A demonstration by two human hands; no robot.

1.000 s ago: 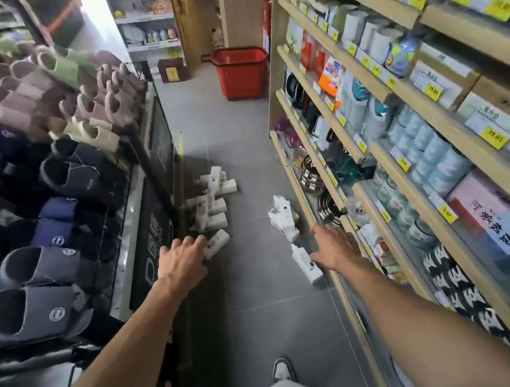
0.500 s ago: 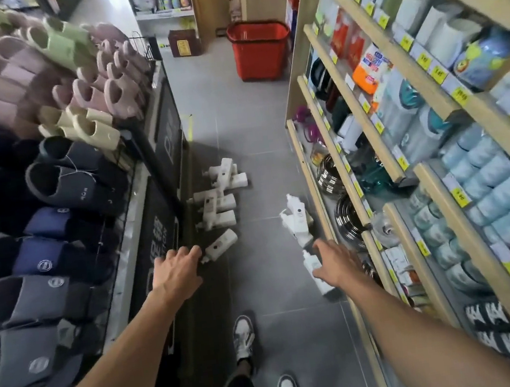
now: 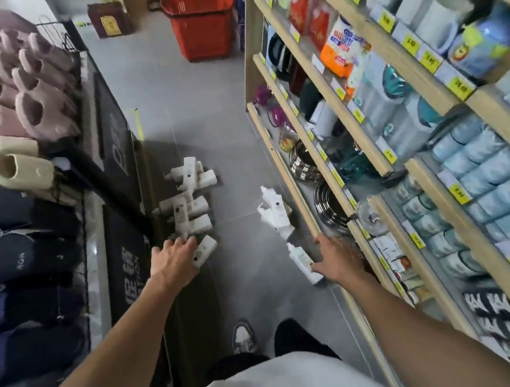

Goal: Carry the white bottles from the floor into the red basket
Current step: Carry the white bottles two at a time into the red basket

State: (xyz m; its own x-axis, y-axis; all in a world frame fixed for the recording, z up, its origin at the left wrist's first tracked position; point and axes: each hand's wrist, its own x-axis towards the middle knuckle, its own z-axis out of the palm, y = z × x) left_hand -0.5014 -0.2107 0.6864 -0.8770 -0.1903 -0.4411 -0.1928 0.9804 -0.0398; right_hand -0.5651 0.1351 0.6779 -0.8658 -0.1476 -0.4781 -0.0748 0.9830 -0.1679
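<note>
Close to me, a white-toed sneaker [image 3: 244, 336] stands on the grey tiled floor [image 3: 173, 113], and both bare arms reach forward from it. The left hand [image 3: 175, 261], out at eleven o'clock, is spread flat with straight fingers. Its fingertips [image 3: 185, 242] are over one end of the nearest white bottle [image 3: 205, 247], which lies on its side. The hand grips nothing, and I cannot tell whether it touches the bottle. The right hand [image 3: 335, 255], at one o'clock, is loose and palm down. It sits just beside a white pump bottle [image 3: 300, 257] lying at the foot of the wooden shelves [image 3: 284, 170], and nothing is closed around the bottle.

Past the left hand, a heap of white bottles [image 3: 189, 209] lies criss-crossed by the slipper rack. A smaller cluster of pump bottles [image 3: 274, 213] lies at one o'clock near the shelf edge. Dark slippers [image 3: 14, 255] hang at nine o'clock, with pink slippers [image 3: 33, 101] at ten. Far down the aisle at twelve o'clock the red basket [image 3: 202, 23] stands upright, well apart from every bottle
</note>
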